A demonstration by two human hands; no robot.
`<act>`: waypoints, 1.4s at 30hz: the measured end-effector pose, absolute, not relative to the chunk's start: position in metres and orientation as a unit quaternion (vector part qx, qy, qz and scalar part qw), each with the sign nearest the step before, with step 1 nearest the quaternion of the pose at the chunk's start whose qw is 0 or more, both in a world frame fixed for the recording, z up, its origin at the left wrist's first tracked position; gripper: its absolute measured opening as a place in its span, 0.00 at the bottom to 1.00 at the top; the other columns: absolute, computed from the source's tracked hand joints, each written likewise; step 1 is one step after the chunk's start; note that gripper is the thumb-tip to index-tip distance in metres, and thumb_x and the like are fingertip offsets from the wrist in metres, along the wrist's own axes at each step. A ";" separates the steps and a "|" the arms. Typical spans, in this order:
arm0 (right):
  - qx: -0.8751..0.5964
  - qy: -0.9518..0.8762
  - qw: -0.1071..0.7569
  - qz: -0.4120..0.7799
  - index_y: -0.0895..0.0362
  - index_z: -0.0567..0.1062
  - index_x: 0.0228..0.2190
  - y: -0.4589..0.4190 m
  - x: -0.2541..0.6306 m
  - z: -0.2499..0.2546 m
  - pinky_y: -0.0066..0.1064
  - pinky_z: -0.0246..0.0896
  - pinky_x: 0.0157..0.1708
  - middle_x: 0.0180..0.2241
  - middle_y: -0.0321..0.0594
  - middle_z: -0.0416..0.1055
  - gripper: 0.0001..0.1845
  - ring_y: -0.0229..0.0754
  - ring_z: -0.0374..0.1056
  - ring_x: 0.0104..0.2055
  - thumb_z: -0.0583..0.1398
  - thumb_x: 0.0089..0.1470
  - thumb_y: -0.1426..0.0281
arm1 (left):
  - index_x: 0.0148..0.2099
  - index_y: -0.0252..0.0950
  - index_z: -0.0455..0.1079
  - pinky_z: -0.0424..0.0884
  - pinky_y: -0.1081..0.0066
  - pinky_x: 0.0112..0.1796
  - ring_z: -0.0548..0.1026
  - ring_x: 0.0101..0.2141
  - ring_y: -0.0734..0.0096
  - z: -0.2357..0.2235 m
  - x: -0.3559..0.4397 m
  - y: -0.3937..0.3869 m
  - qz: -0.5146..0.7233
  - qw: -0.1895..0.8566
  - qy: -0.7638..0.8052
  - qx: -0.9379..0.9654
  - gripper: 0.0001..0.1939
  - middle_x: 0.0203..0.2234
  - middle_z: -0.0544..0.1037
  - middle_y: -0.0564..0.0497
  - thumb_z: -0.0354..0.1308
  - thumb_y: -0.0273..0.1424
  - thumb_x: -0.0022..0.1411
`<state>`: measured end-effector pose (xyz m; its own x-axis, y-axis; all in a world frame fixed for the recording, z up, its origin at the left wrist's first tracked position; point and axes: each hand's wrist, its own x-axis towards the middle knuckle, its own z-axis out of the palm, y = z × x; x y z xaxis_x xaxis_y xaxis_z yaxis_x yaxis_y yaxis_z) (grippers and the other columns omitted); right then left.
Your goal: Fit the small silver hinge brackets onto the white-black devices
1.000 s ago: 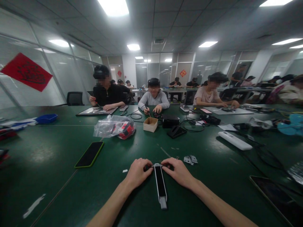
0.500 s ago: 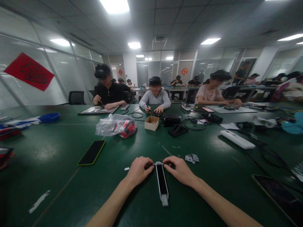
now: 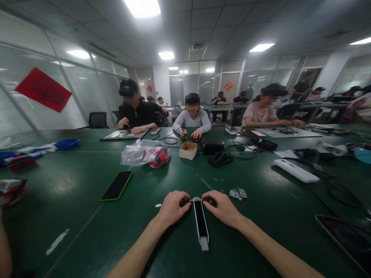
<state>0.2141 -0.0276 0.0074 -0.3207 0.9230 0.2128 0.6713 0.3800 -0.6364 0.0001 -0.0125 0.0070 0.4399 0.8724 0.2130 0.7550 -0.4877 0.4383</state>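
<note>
A long narrow strip-shaped device with a black face, a white frame and a grey end piece lies on the green table in front of me. My left hand is at the left of its far end, thumb and fingers closed on a small dark knob-like piece. On the opposite side my right hand pinches a similar dark piece. Thin metal parts seem to join both pieces to the device's far end. Beyond my right hand lie small grey metal plates.
A green-edged phone lies left, a dark phone right. Farther off are a plastic bag with red parts, a small open box, black cables and a white device. Several people work across the table; another forearm shows at left.
The whole view has shifted slightly, so things appear farther right. My hands keep their hold at the device's far end. Another person's forearm and a red-and-black thing show more at left.
</note>
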 end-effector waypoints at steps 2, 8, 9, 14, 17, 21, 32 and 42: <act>-0.511 -0.779 0.282 0.228 0.57 0.74 0.38 -0.028 0.214 0.007 0.33 0.62 0.38 0.37 0.41 0.73 0.12 0.41 0.67 0.36 0.56 0.54 0.66 | 0.39 0.38 0.72 0.63 0.70 0.35 0.71 0.33 0.69 0.007 0.000 -0.013 0.214 0.142 0.486 0.835 0.08 0.31 0.75 0.53 0.56 0.33 0.57; -0.507 -0.788 0.279 0.211 0.57 0.73 0.40 -0.029 0.219 0.012 0.33 0.63 0.39 0.39 0.42 0.72 0.13 0.41 0.67 0.39 0.56 0.54 0.68 | 0.40 0.39 0.72 0.64 0.70 0.36 0.71 0.33 0.68 0.008 0.000 -0.013 0.209 0.149 0.487 0.835 0.09 0.32 0.76 0.52 0.55 0.32 0.57; -0.504 -0.793 0.281 0.195 0.57 0.73 0.41 -0.029 0.223 0.014 0.34 0.63 0.40 0.39 0.42 0.72 0.13 0.41 0.67 0.39 0.56 0.54 0.68 | 0.40 0.39 0.72 0.64 0.69 0.36 0.71 0.34 0.68 0.008 0.000 -0.013 0.210 0.152 0.485 0.835 0.09 0.32 0.76 0.52 0.55 0.32 0.57; -0.517 -0.804 0.281 0.086 0.58 0.73 0.39 -0.019 0.262 0.025 0.36 0.62 0.43 0.38 0.43 0.71 0.12 0.42 0.66 0.41 0.53 0.56 0.69 | 0.41 0.39 0.71 0.63 0.69 0.36 0.71 0.35 0.67 0.010 -0.003 -0.011 0.210 0.145 0.474 0.843 0.09 0.33 0.75 0.52 0.55 0.31 0.57; -0.541 -0.806 0.233 0.054 0.58 0.74 0.36 -0.014 0.287 0.031 0.36 0.62 0.41 0.36 0.43 0.71 0.12 0.42 0.66 0.39 0.52 0.56 0.69 | 0.40 0.39 0.71 0.63 0.69 0.38 0.71 0.37 0.66 0.011 -0.003 -0.010 0.198 0.132 0.475 0.847 0.08 0.34 0.75 0.51 0.54 0.29 0.56; -0.559 -0.809 0.152 0.094 0.56 0.76 0.32 -0.012 0.306 0.034 0.36 0.61 0.38 0.33 0.41 0.71 0.10 0.42 0.66 0.36 0.55 0.52 0.68 | 0.38 0.38 0.71 0.63 0.68 0.39 0.71 0.36 0.66 0.014 -0.002 -0.011 0.185 0.127 0.480 0.848 0.07 0.33 0.75 0.50 0.53 0.29 0.58; -0.573 -0.792 0.115 0.178 0.52 0.77 0.30 -0.019 0.293 0.031 0.30 0.59 0.30 0.32 0.39 0.71 0.07 0.42 0.67 0.33 0.59 0.47 0.68 | 0.36 0.38 0.70 0.63 0.69 0.37 0.70 0.35 0.67 0.012 0.000 -0.012 0.180 0.118 0.479 0.851 0.08 0.31 0.74 0.50 0.50 0.30 0.59; -0.632 -0.750 0.058 0.187 0.57 0.73 0.27 -0.027 0.277 0.037 0.31 0.59 0.29 0.33 0.44 0.70 0.04 0.44 0.66 0.33 0.57 0.47 0.71 | 0.35 0.37 0.69 0.63 0.70 0.36 0.71 0.33 0.67 0.009 0.000 -0.012 0.200 0.104 0.467 0.855 0.06 0.30 0.74 0.50 0.51 0.30 0.60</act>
<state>0.2773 -0.0270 0.0371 -0.1952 0.9693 -0.1493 0.9259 0.1319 -0.3540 0.0004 -0.0122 0.0092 0.4841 0.8399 0.2455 0.7568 -0.5427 0.3644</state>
